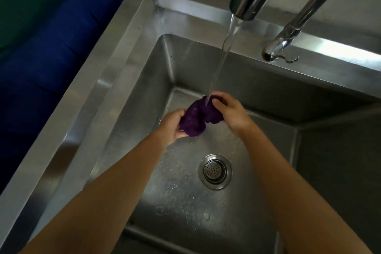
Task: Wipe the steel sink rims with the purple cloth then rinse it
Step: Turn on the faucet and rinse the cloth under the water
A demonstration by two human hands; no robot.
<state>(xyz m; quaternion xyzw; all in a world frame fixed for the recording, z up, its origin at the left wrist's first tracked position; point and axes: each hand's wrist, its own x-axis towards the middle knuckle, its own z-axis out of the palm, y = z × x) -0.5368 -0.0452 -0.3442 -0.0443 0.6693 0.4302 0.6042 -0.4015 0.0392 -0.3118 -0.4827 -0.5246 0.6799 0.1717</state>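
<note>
Now you hold the cloth (194, 118) bunched between both hands, low in the sink (115, 72) and directly under the tap (249, 0). That way the stream (224, 47) lands on its top fold and the runoff falls toward the drain (215, 171), not over the rim. Your left hand (172, 127) cups the lower bunch from beneath, gripping it. Your right hand (229, 110) pinches the upper edge, its fingers (219, 101) curled just beside where the water hits, opening the fabric to the flow. Wiping looks finished and the rinse seems under way; kneading and wringing likely come next.
</note>
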